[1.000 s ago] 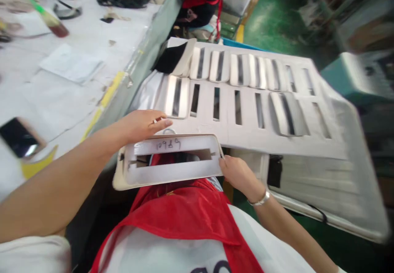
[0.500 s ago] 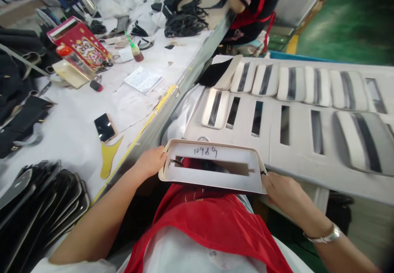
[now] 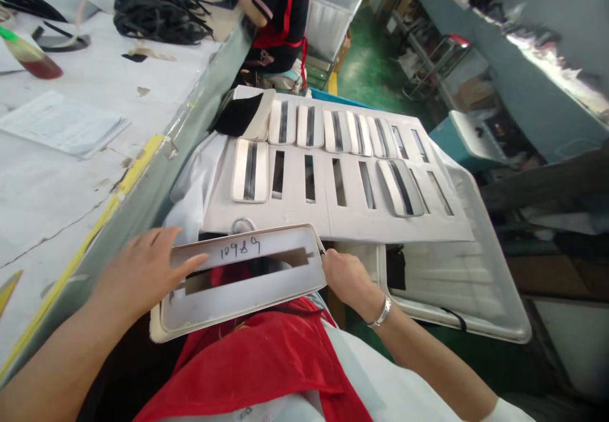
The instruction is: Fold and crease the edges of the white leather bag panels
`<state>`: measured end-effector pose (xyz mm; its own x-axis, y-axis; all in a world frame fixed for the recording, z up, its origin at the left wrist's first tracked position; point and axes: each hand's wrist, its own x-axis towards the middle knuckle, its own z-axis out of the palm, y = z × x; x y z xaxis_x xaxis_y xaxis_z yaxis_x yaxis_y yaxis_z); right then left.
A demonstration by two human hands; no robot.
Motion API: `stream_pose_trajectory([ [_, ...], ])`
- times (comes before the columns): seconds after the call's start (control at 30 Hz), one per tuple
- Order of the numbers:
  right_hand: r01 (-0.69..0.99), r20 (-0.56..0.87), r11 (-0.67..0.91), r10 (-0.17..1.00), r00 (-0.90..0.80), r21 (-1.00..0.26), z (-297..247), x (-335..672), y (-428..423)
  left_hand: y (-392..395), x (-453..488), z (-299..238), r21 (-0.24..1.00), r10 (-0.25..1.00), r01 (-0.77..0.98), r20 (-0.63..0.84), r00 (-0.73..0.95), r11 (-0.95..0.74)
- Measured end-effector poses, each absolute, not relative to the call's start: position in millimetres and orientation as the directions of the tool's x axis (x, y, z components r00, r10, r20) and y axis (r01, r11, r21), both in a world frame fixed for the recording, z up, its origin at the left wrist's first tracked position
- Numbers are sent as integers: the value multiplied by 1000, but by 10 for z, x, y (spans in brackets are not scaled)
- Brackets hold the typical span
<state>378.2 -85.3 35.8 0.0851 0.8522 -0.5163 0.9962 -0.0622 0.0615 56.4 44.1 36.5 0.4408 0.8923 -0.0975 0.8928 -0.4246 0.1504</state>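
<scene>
A shallow white tray-like piece (image 3: 280,285) with a cream rim, rounded corners, a long slot and a handwritten number lies across my lap, its left end nearer to me. My right hand (image 3: 349,282) is closed on its right end. Over the left end hovers my left hand (image 3: 143,270), thumb and fingers spread; whether it touches the rim I cannot tell. Beyond the piece, a pale slotted board (image 3: 304,219) carries several cream padded pieces with dark central strips, such as the nearest left one (image 3: 241,171).
On my left stands a white worktable (image 3: 157,92) with papers (image 3: 57,124), a green-capped bottle (image 3: 33,57) and a heap of black straps (image 3: 152,19). A co-worker (image 3: 285,16) sits at its far end. A white plastic bin (image 3: 499,270) is under the board's right side.
My view has turned to the right. My left hand has loosened from the piece's left end and spread its fingers, and that end has tilted down towards me. The right hand keeps its grip.
</scene>
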Motion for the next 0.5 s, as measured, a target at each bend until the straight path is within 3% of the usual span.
stream_pose_trajectory([
  [0.03, 995, -507, -77, 856, 96, 59, 354, 3778, -857, 513, 847, 402, 113, 850, 851, -67, 522, -513],
  [0.1, 993, -481, -111, 868, 119, 46, 350, 3773, -863, 654, 1490, 417, 164, 717, 720, -88, 691, -674],
  [0.27, 984, -446, -176, 880, 164, 15, 326, 3756, -904, 868, 2575, 208, 266, 326, 449, -400, 856, -853],
  [0.5, 997, -438, -65, 895, 80, 49, 184, 3729, -1000, 791, 2376, 171, 140, 141, 156, -115, 983, -978],
])
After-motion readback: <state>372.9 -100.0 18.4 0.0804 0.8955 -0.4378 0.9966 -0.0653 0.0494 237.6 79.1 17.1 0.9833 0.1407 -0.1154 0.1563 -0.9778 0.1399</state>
